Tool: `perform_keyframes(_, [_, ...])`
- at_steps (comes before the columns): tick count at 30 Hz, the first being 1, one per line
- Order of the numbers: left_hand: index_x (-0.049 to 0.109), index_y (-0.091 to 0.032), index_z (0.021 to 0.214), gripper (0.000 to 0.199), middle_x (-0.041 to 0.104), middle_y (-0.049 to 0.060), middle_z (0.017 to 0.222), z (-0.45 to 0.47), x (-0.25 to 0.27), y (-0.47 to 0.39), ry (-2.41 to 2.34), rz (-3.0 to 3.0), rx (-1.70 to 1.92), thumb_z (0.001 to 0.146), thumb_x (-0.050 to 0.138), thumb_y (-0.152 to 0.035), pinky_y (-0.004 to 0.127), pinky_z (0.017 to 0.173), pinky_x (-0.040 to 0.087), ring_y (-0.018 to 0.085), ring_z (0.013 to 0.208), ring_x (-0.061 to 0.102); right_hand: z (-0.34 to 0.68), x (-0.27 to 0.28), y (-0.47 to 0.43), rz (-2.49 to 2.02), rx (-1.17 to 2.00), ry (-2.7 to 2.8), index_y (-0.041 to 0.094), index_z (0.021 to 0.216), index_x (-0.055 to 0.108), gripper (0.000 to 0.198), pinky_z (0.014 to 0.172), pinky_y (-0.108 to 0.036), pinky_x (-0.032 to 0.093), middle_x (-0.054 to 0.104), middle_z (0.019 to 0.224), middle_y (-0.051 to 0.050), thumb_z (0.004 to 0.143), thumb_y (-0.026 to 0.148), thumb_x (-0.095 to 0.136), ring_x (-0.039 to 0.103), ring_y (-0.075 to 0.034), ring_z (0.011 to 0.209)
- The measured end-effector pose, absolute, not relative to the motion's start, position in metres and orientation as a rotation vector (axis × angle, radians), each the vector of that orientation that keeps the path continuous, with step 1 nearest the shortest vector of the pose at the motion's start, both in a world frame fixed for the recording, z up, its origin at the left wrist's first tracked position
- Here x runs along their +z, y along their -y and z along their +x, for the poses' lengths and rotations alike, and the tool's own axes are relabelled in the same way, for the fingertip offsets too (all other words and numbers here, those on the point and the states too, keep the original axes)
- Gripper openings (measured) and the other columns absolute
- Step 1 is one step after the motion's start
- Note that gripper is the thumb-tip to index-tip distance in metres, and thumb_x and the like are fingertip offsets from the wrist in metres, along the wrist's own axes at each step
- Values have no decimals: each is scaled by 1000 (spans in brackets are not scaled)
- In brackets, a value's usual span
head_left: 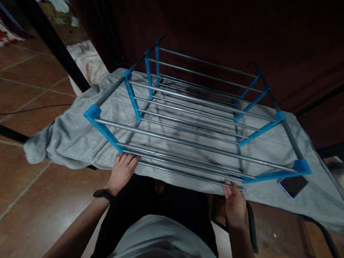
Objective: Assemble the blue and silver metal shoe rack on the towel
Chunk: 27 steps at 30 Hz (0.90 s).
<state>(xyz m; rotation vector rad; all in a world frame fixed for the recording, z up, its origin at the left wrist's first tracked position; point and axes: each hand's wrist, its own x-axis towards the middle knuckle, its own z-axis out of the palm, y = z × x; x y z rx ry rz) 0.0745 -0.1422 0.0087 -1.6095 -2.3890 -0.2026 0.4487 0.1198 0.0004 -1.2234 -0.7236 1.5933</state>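
A rack (195,146) of grey metal tubes and blue plastic brackets stands on a grey cloth. In front of its near lower edge lies a metal tube (181,173), close to the cloth's front edge. My left hand (123,171) has its fingers curled over the left end of this tube, beside the near-left blue bracket (106,134). At the other end, my right hand (235,201) grips the tube between thumb and fingers, just below the near-right blue bracket (278,176). The left end of the tube is hidden under my fingers.
A phone (292,186) lies on the grey cloth (69,144) right of the rack. Black metal frame bars (53,38) rise at the left, and a dark red curtain (208,18) hangs behind. A black-framed seat (291,237) is low at the right.
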Motion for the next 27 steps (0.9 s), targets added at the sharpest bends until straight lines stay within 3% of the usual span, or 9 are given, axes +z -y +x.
perform_keyframes(27, [62, -19, 117, 28, 66, 10, 103, 73, 9, 143, 2306, -1638, -293, 95, 45, -19, 43, 87, 41, 28, 96, 55, 449, 0, -120, -1217, 1593, 717, 22, 91, 64, 21, 93, -32, 54, 71, 96, 0, 75, 32, 74, 68, -14, 94])
